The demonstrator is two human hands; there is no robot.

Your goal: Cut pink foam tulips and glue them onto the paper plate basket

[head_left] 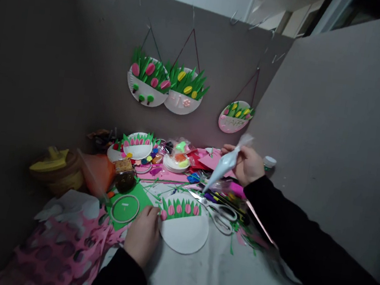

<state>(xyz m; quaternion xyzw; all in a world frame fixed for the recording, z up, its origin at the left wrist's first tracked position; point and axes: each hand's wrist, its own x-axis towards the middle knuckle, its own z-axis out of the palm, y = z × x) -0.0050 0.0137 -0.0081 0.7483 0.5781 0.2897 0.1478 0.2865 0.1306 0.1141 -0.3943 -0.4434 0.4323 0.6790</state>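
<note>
My right hand (249, 165) is raised above the table's far right part, with a piping bag (225, 165) of pale blue filling in its grasp. The bag's narrow tip points down and left, and its twisted top sticks up past my fingers. At the table, my left hand (144, 235) has its curled fingers on the left edge of a white paper plate craft (183, 236). Pink paper tulips (179, 207) and green paper grass stand along the plate's upper part. White-handled scissors (219, 214) lie open just right of the plate, blades toward it.
Pink paper with punched holes (57, 249) lies at front left. A roll of tape (125, 209) rests on green paper. Behind are an orange cone-shaped bag (96, 173), a finished tulip plate (138, 149) and colored scraps. Decorated plates (183, 103) hang on the grey partition.
</note>
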